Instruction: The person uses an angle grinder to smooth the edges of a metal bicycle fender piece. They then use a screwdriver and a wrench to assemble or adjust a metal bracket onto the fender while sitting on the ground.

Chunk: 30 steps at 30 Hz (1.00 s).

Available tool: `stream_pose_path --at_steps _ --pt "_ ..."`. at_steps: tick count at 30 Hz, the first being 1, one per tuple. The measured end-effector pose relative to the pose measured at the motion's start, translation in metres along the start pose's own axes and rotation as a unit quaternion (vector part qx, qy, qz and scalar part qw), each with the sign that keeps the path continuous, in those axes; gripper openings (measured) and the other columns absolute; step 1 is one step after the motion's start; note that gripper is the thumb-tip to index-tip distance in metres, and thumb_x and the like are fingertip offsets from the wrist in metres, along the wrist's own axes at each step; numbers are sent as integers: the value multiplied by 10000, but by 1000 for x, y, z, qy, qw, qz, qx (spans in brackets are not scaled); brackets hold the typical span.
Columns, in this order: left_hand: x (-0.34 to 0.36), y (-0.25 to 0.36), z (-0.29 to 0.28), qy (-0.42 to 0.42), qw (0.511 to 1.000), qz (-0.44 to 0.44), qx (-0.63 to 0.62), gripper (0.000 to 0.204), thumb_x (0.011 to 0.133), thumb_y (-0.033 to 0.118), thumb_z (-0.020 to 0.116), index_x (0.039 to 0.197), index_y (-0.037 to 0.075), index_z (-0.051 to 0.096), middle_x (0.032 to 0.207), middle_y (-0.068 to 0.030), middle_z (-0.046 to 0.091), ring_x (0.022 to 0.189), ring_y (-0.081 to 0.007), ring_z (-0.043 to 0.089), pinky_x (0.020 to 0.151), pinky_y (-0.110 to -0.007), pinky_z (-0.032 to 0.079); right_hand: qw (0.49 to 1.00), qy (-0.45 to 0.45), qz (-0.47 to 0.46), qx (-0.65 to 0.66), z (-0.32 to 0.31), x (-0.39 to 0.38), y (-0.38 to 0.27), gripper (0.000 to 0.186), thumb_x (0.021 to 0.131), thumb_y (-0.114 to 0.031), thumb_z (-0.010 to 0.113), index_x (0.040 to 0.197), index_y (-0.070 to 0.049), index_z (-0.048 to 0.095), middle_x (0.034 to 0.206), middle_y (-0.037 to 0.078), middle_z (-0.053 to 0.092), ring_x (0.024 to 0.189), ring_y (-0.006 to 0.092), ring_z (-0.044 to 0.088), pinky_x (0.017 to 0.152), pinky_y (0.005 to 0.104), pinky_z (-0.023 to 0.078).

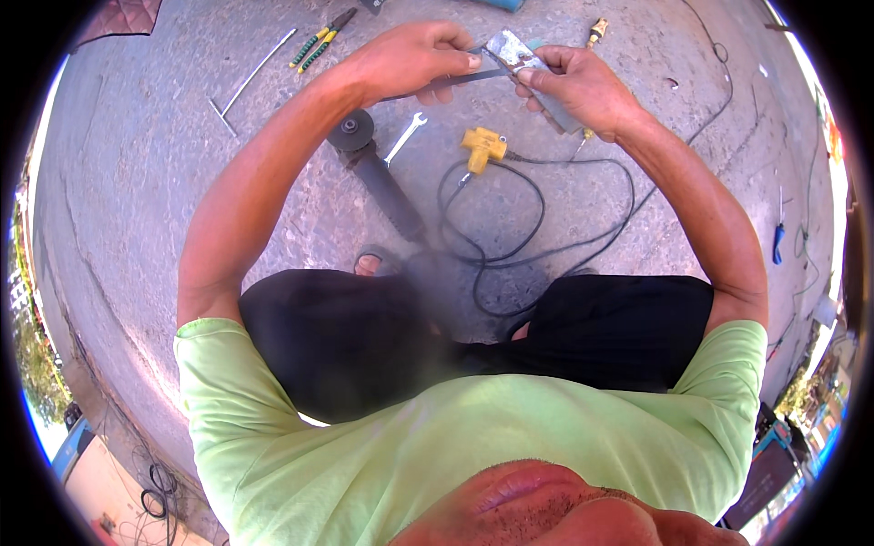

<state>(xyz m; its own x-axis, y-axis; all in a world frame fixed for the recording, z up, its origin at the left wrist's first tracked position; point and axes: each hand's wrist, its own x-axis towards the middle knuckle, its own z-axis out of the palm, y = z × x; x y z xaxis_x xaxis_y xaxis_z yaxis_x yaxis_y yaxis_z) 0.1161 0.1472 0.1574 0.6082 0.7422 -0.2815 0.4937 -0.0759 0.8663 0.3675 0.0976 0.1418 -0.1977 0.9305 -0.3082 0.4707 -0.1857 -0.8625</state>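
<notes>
One dark strip point(483, 76), gripped by fingers of left hand point(414, 62), is held close to silvery plate point(506, 45) gripped by right hand point(589, 89); steady alignment likely needed next.

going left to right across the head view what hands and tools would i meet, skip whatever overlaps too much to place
T-handle wrench → pliers with green-and-yellow handles → left hand → flat metal piece → right hand → blue-handled screwdriver
</notes>
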Motion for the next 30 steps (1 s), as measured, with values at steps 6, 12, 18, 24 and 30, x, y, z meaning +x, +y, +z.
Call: stream_pose_path --at_steps 6,12,18,24,30 --pt "5 17 5 -15 999 -48 -10 309 990 328 603 1075 38 665 861 -63 673 679 -125 634 592 -274 482 1000 -5 9 -2 3 -1 2 260 911 -280 672 956 -34 744 770 12 688 641 74 573 557 265 431" --pt "16 -1 17 21 1000 -16 -13 292 985 327 609 1014 44 671 851 -57 666 661 -132 638 565 -287 474 1000 -11 5 -6 5 0 5 237 902 -257 672 942 -34 739 768 15 689 648 75 579 574 262 436" --pt "17 -5 13 21 999 -27 -11 298 981 335 617 1007 43 670 855 -51 653 679 -142 649 574 -290 485 998 -63 10 13 1 1 4 241 937 -221 635 1049 -19 703 860 35 711 735 85 627 656 259 487" --pt "13 -4 12 24 999 -19 11 289 996 347 592 993 67 662 857 -37 650 684 -116 624 578 -277 462 992 -126 21 -23 -7 4 1 305 1027 -187 550 1252 2 635 1049 83 747 920 114 716 803 277 572" --pt "13 -4 13 26 999 -16 19 290 995 348 591 991 67 662 857 -36 649 678 -112 621 580 -278 459 991 -127 13 -40 -5 3 3 312 1041 -197 536 1271 -7 626 1063 100 749 971 141 727 823 294 578"
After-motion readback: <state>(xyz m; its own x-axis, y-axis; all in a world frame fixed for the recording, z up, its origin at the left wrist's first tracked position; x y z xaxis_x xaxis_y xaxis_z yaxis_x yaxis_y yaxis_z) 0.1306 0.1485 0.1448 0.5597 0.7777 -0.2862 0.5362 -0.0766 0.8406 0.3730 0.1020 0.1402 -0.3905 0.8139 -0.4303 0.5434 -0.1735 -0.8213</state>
